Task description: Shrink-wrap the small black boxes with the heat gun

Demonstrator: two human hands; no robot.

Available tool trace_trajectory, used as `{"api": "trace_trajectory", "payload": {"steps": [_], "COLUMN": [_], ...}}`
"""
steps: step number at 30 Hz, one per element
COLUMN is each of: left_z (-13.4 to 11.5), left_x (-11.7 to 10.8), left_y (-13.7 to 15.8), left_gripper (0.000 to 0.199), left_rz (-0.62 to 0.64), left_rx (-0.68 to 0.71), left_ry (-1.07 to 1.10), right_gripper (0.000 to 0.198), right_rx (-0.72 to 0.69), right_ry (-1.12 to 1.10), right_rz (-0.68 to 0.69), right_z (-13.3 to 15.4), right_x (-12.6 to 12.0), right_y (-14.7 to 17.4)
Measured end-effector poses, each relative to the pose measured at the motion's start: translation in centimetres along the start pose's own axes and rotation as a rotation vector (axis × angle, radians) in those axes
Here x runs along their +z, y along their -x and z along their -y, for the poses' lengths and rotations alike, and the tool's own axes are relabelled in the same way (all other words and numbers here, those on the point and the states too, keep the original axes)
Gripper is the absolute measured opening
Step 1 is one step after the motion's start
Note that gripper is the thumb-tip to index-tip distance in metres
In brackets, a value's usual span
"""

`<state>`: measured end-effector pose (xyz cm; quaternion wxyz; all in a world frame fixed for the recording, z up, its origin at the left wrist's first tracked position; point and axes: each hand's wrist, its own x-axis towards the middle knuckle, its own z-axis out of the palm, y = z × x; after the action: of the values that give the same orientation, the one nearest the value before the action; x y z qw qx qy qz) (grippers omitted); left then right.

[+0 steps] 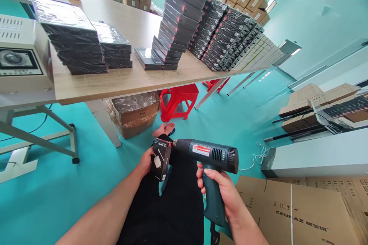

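Left grip [147,162]: clasping small black box [161,159]. Right grip [217,180]: wrapped round heat gun [205,154], nozzle [174,143] just beside box's right edge. Far: black stacks [178,23] on bench [120,81].

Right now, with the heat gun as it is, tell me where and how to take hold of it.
Grip the heat gun by its handle, coming from the right, as the right hand does: it juts down from the barrel, slim enough to wrap. I'd avoid the metal nozzle; it points at the black box and may be hot.
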<state>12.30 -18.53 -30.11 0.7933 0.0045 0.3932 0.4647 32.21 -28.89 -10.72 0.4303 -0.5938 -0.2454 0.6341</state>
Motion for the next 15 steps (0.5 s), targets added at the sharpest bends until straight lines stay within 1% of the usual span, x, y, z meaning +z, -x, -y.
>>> {"api": "trace_trajectory", "payload": {"steps": [3,6,8,11,15], "left_z": [0.2,0.5,0.7,0.6,0.4], "left_x": [-0.3,-0.6,-0.9,-1.2,-1.8], "left_y": [-0.4,-0.9,-1.2,-1.6,-2.2], "left_gripper": [0.024,0.024,0.021,0.017,0.013], "left_rz": [0.068,0.092,0.072,0.041,-0.019], "left_rx": [0.053,0.073,0.081,0.084,0.079], "left_ry": [-0.067,-0.096,-0.093,-0.077,-0.038], "right_gripper": [0.029,0.029,0.030,0.031,0.026], "right_rx": [0.008,-0.022,-0.008,0.052,0.190], "right_ry": [0.026,0.047,0.083,0.174,0.317], "right_rz": [0.045,0.080,0.081,0.106,0.236], "right_z": [0.8,1.4,1.5,0.9,-0.7], "right_x": [0.1,0.6,0.7,0.2,-0.8], "right_y": [-0.1,-0.4,-0.5,0.0,1.9]}}
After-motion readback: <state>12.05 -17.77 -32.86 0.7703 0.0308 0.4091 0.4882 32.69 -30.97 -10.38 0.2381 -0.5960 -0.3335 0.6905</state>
